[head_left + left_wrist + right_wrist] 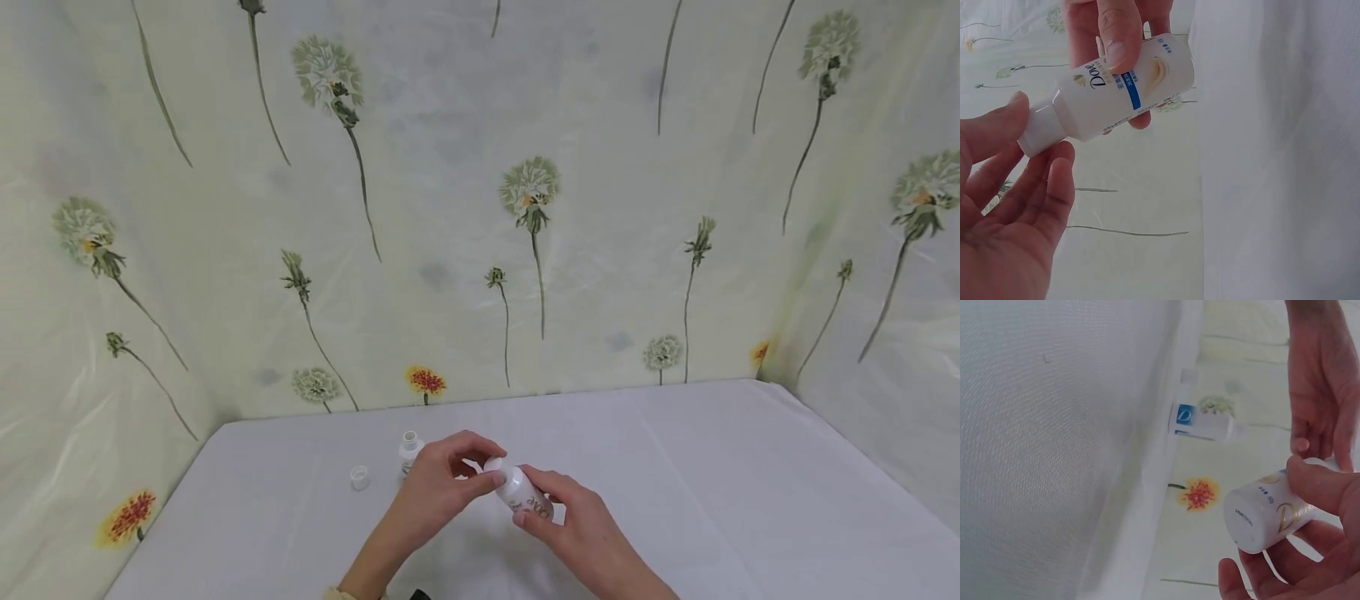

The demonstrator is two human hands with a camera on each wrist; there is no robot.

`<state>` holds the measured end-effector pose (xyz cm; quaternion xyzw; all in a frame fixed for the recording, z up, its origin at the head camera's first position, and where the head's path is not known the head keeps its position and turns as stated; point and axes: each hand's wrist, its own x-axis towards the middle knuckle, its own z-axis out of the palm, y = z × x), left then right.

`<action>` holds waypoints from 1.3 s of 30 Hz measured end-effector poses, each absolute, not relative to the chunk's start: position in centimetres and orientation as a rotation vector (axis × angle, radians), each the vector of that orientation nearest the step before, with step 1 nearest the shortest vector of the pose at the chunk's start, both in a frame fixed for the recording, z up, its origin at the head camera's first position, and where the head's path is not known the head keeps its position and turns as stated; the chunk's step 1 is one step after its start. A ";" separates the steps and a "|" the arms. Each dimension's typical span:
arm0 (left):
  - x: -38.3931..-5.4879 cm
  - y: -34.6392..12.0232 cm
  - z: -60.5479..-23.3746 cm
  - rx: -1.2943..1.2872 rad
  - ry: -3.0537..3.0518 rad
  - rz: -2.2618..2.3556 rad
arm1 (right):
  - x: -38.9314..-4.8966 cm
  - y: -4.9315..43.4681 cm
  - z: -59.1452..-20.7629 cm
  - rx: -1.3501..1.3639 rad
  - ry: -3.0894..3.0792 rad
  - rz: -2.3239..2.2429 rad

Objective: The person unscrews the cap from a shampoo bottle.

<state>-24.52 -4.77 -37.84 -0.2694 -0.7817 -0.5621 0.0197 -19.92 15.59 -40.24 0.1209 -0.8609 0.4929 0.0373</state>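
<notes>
A white Dove bottle (pixel 525 493) is held tilted above the table, its capped end toward the left. My right hand (pixel 581 525) grips the body, with the thumb (pixel 1119 47) across the label in the left wrist view. At the other end, my left hand (pixel 435 487) pinches the white cap (pixel 1042 128) between thumb and fingers. The cap sits on the bottle's neck. In the right wrist view the bottle's round base (pixel 1244 522) faces the camera. Behind my left hand stands a second white bottle (pixel 409 446), uncapped and partly hidden.
A loose white cap (pixel 360 477) lies on the table left of the second bottle. White cloth covers the table (pixel 712 492). A flower-printed sheet (pixel 450 208) rises behind the table's back edge and along both sides.
</notes>
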 end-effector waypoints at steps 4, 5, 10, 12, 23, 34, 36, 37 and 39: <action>-24.5 -4.7 -37.8 -0.792 -2.443 -1.732 | -20.0 15.5 -40.0 0.366 -2.645 1.494; -24.5 -4.7 -37.8 -0.787 -2.445 -1.728 | -20.0 15.5 -40.0 0.368 -2.648 1.489; -24.5 -4.8 -37.8 -0.813 -2.469 -1.687 | -20.0 15.6 -40.0 0.358 -2.652 1.478; -24.6 -5.0 -37.7 -0.870 -2.463 -1.677 | -20.0 15.6 -40.0 0.349 -2.652 1.486; -24.7 -5.7 -37.5 -1.180 -2.363 -1.804 | -19.9 15.8 -40.0 0.371 -2.672 1.545; -24.7 -5.4 -37.6 -1.056 -2.444 -1.745 | -20.1 15.8 -40.1 0.389 -2.685 1.572; -24.7 -5.4 -37.6 -1.034 -2.457 -1.725 | -20.0 15.8 -40.1 0.386 -2.681 1.572; -24.7 -5.4 -37.6 -1.026 -2.462 -1.717 | -20.0 15.8 -40.2 0.387 -2.679 1.570; -24.7 -5.3 -37.7 -1.013 -2.470 -1.698 | -19.9 15.8 -40.2 0.395 -2.671 1.568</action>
